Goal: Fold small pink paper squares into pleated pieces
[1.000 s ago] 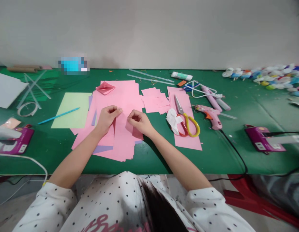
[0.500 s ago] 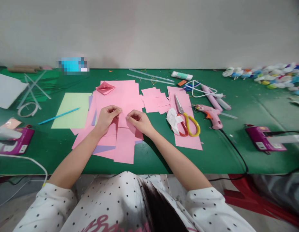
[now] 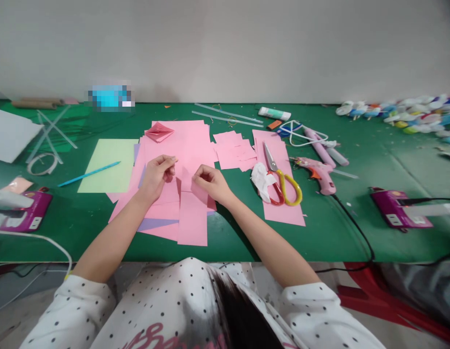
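Observation:
A creased pink paper strip (image 3: 193, 219) hangs toward the table's front edge, its upper part lying over the pink sheets (image 3: 186, 140). My right hand (image 3: 212, 184) is closed on the strip's right edge, just above the crease, thumb and forefinger pinched. To its left, my left hand (image 3: 157, 178) hovers over the sheets, apart from the strip. Its thumb and forefinger are pressed together; anything between them is too small to make out. A folded pink paper piece (image 3: 159, 132) rests on the sheets beyond my left hand.
Small pink squares (image 3: 234, 151) lie right of the sheets. Scissors (image 3: 279, 172) and white tissue (image 3: 261, 182) rest on a pink strip, beside a pink glue gun (image 3: 317, 172). Left are green paper (image 3: 103, 165) and a blue pencil (image 3: 89, 174). Purple power strips (image 3: 399, 208) stand at both sides.
My left hand has come off the paper strip and moved slightly left and away from me. The strip has shifted right, with my right hand still pinching its edge.

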The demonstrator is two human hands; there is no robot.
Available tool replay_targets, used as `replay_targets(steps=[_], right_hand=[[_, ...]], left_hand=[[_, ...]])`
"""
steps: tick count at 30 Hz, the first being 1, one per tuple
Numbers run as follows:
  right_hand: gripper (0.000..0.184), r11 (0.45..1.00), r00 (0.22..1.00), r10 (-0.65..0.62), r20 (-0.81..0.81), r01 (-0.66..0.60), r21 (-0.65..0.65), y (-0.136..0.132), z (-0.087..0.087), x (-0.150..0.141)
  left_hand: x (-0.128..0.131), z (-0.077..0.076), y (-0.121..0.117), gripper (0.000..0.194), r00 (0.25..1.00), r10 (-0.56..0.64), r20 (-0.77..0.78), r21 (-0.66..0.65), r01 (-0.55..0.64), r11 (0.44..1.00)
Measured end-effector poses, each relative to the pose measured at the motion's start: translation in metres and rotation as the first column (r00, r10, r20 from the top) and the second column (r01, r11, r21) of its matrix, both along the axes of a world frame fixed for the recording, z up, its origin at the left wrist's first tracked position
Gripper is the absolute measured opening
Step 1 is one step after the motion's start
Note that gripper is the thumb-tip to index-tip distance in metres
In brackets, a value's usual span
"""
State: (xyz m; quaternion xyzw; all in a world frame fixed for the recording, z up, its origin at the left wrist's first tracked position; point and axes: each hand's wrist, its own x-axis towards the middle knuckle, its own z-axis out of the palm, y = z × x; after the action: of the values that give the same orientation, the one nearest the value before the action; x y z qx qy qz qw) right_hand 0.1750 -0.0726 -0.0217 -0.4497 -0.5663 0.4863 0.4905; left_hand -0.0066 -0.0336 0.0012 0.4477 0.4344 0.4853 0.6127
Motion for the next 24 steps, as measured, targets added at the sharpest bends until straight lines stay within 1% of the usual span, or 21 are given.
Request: replay_targets(steps=[2, 4, 8, 10, 12, 17, 24], right_hand=[[0.018, 0.999, 0.999, -0.031, -0.024, 0.031, 0.010, 0.0008, -0.0012, -0.0002], [0.019, 0.998, 0.997, -0.060, -0.045, 0.061, 0.022, 0.0021, -0.0020, -0.0002], [0.021, 0.998, 0.997, -0.055, -0.053, 0.057, 0.034, 0.0032, -0.0026, 0.0002], [0.020, 0.999, 0.998, -0.038, -0.044, 0.040, 0.034, 0.0024, -0.0021, 0.0002], [0.020, 0.999, 0.999, -0.030, -0.025, 0.031, 0.026, 0.0012, -0.0012, 0.0001], [0.021, 0.999, 1.000, -0.016, -0.018, 0.015, -0.028, -0.0007, 0.0006, -0.0004], [0.020, 0.998, 0.999, 0.008, -0.043, -0.010, -0.054, -0.0005, -0.0013, -0.0005]], left_hand=[[0.0008, -0.0011, -0.0004, 0.025, 0.999, 0.038, -0.022, 0.027, -0.037, 0.999], [0.0035, -0.0016, -0.0027, 0.029, 0.996, 0.031, -0.082, 0.085, -0.024, 0.996], [0.0091, 0.0001, -0.0087, 0.038, 0.961, -0.053, -0.272, 0.222, 0.116, 0.968], [0.0097, 0.0005, -0.0094, 0.037, 0.949, -0.067, -0.310, 0.261, 0.152, 0.953], [0.0086, -0.0005, -0.0082, 0.033, 0.957, -0.054, -0.285, 0.257, 0.130, 0.957], [0.0059, -0.0053, -0.0048, 0.030, 0.988, 0.031, -0.149, 0.187, -0.003, 0.982], [0.0078, -0.0061, -0.0040, 0.029, 0.994, 0.093, -0.065, 0.146, -0.083, 0.986]])
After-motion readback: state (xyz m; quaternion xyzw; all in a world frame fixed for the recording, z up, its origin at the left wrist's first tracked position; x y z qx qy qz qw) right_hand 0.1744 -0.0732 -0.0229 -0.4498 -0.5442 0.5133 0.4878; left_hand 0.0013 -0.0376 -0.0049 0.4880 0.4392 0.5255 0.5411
